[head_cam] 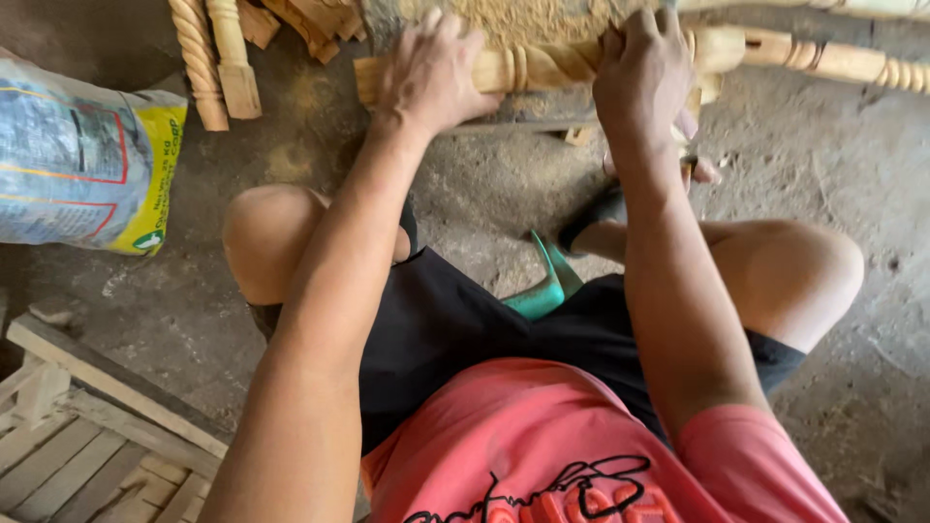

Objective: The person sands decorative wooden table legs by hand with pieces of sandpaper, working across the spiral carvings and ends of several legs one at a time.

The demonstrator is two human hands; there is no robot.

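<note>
On the sawdust-covered block (523,19), left hand (431,73) presses flat and right hand (644,77) grips the pale turned wooden spindle (542,66), its carving partly finished.

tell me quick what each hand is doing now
Left hand: pressed flat, fingers spread, on the turned wooden post.
Right hand: closed over the same post.

Both bare arms are stretched straight out and a bit apart, elbows nearly locked. The left hand (431,73) sits palm down with the fingers spread a little and curled forward over what's under it, wrist bent slightly back. The right hand (644,73) is bunched up tighter, knuckles up, fingers wrapped down and gripping, wrist pretty much in line with the forearm. The two hands are level with each other, near but not touching.
</note>
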